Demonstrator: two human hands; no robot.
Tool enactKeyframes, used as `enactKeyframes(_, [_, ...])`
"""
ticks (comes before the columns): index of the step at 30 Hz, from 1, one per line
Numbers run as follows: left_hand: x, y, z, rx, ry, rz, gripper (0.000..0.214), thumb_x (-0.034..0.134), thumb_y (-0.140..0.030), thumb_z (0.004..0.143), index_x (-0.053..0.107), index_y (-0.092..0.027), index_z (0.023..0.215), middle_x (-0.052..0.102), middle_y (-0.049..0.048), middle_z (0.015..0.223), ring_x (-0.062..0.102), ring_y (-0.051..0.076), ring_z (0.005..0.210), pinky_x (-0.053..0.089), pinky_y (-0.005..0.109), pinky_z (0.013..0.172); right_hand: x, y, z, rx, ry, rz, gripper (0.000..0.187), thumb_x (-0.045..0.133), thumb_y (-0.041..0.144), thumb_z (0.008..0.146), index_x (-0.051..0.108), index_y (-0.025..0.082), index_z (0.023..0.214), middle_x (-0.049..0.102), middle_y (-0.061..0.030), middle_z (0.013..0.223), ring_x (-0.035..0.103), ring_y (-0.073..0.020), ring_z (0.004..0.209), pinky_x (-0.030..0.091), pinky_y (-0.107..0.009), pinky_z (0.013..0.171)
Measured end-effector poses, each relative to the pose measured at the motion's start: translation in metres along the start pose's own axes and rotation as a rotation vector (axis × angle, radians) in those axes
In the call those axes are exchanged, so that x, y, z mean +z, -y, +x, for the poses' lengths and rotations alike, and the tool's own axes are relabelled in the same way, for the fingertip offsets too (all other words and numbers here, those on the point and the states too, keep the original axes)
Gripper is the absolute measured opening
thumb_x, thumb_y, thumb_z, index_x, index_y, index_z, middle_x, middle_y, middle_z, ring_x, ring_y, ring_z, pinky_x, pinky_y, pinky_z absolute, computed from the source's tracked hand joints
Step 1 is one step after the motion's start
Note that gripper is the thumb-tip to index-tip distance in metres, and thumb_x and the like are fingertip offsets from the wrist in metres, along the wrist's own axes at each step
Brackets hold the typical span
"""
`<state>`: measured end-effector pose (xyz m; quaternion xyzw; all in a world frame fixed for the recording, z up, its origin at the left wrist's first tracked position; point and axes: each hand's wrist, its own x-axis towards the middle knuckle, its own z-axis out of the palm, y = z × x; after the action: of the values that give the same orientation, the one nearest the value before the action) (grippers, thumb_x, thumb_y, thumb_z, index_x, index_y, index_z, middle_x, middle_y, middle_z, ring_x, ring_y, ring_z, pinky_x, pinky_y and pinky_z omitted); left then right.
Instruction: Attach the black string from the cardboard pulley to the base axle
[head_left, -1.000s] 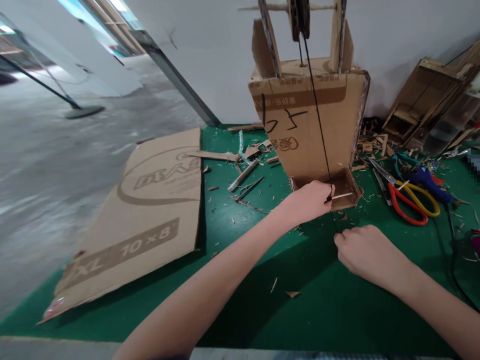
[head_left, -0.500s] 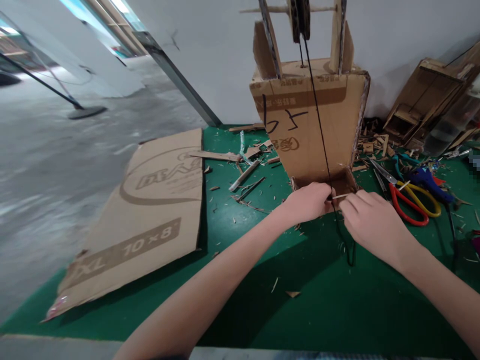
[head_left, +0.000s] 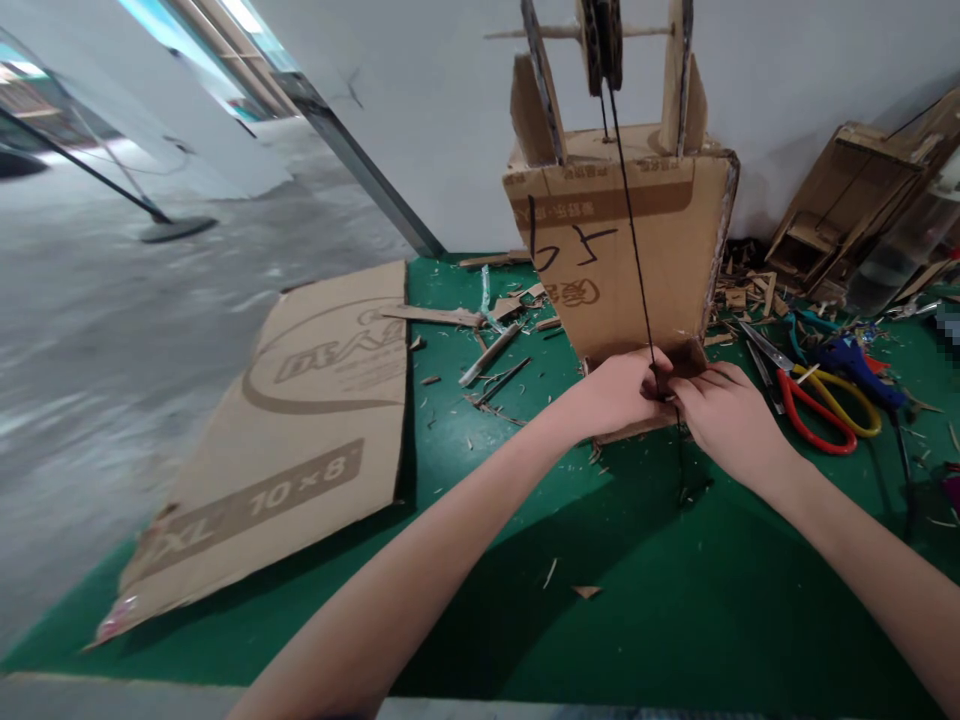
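Note:
A tall cardboard structure point(head_left: 622, 260) stands on the green table, with a cardboard pulley wheel point(head_left: 601, 50) on a wooden stick axle at its top. From the wheel a black string point(head_left: 636, 235) runs down to my hands, and its loose end dangles below them. At the open box-like base of the structure, my left hand point(head_left: 626, 388) is closed, its fingertips pinching the string. My right hand point(head_left: 724, 410) meets it there, thumb and fingers pressed together at the string. The fingers hide most of what lies between the two hands.
A flat cardboard sheet point(head_left: 300, 420) lies on the left. Wood and cardboard scraps point(head_left: 491, 355) litter the table point(head_left: 675, 620). Scissors with red and yellow handles point(head_left: 817, 410) and a blue glue gun point(head_left: 855, 365) lie at right, before another cardboard model point(head_left: 840, 210) and a clear bottle point(head_left: 892, 260).
My right hand has moved left and up to meet the left. The thin pale stick that showed between the hands is now out of sight. The string's dangling end has shifted.

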<state>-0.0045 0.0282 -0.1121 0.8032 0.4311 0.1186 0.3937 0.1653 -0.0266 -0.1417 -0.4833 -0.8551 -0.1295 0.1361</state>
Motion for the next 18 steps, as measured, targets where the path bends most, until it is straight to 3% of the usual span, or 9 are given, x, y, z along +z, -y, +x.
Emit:
enactKeyframes(6, [-0.006,-0.002,-0.002,0.012,0.026,-0.015,0.046,0.066,-0.029,0.070,0.052,-0.015,0.111,0.070,0.0039,0.081,0.066,0.020,0.078,0.048,0.031,0.070,0.002,0.001,0.005,0.048,0.008,0.061,0.018,0.046,0.015,0.091,0.064,0.018,0.089,0.068,-0.0038,0.080,0.060,-0.0208,0.081,0.031,-0.037,0.094])
enactKeyframes(11, [-0.009,-0.002,-0.002,0.040,0.064,-0.012,0.045,0.060,-0.017,0.069,0.053,-0.015,0.114,0.072,0.0037,0.087,0.067,0.018,0.081,0.049,0.029,0.073,0.001,0.000,0.008,0.150,-0.004,0.203,0.018,0.049,0.020,0.091,0.067,0.019,0.088,0.068,-0.0057,0.099,0.060,-0.0195,0.092,0.030,-0.036,0.093])
enactKeyframes(14, [-0.009,-0.002,-0.001,0.035,0.078,-0.033,0.036,0.054,-0.012,0.069,0.059,-0.016,0.104,0.072,0.0031,0.088,0.067,0.017,0.084,0.049,0.027,0.074,-0.002,0.000,0.010,0.180,0.013,0.271,0.017,0.049,0.017,0.089,0.066,0.020,0.087,0.067,-0.0042,0.100,0.060,-0.0187,0.093,0.031,-0.035,0.091])
enactKeyframes(18, [-0.010,-0.004,0.000,0.006,0.007,0.079,0.018,0.054,-0.014,0.067,0.062,-0.017,0.083,0.069,0.0008,0.077,0.064,0.016,0.076,0.047,0.025,0.067,-0.007,0.002,0.016,0.169,0.045,0.226,0.018,0.047,0.013,0.087,0.064,0.018,0.087,0.068,-0.0051,0.093,0.060,-0.0202,0.090,0.029,-0.037,0.087])
